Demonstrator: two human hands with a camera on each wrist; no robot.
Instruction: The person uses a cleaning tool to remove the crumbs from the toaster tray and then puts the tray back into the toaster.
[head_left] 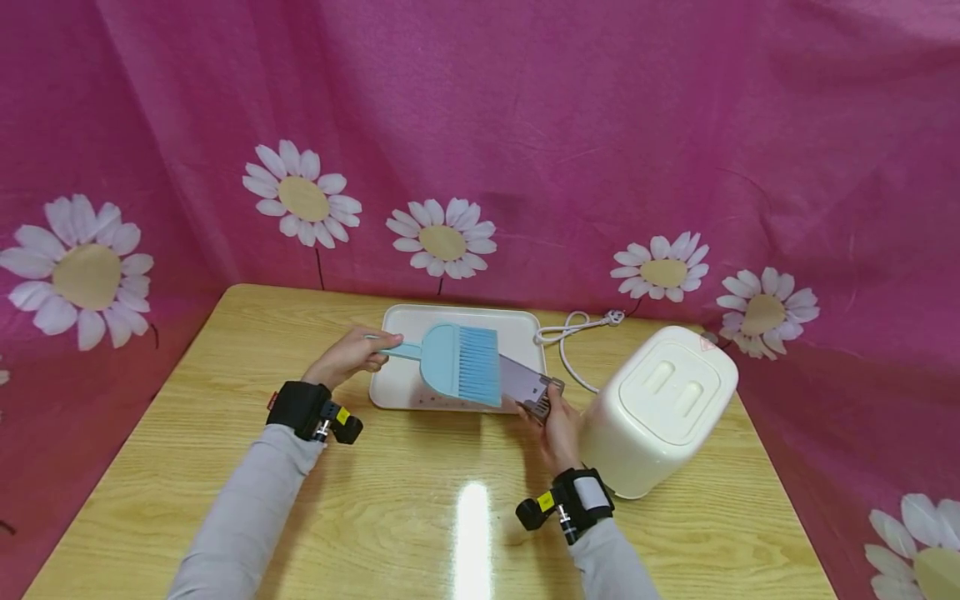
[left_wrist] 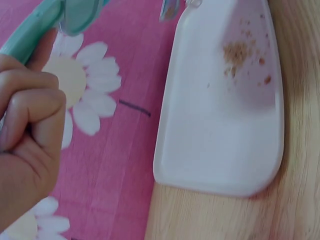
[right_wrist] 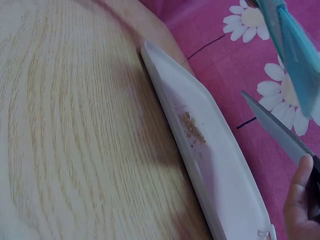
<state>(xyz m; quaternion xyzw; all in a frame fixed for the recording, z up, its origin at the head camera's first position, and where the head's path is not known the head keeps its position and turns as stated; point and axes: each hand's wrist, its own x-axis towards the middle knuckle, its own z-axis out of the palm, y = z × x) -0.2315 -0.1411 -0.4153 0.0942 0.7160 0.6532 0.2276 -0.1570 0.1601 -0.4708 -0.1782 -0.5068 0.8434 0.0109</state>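
Observation:
In the head view my left hand [head_left: 351, 357] grips the handle of a light-blue hand brush [head_left: 442, 362], its bristles pointing right above a white tray [head_left: 405, 317]. My right hand [head_left: 560, 429] holds a thin, flat grey plate [head_left: 517, 379] by its dark, slotted end; its exact kind is unclear. The brush's bristle edge overlaps the plate in the head view, but the right wrist view shows the brush [right_wrist: 295, 60] raised over the plate [right_wrist: 277, 129]. Brown crumbs [left_wrist: 237, 54] lie in a small heap with scattered bits on the tray.
A cream-white appliance [head_left: 660, 408] with two recesses in its top stands right of my right hand. Its white cord [head_left: 573, 329] and plug lie behind, beside the tray. The wooden table [head_left: 375, 508] ends at a pink flowered cloth [head_left: 525, 150].

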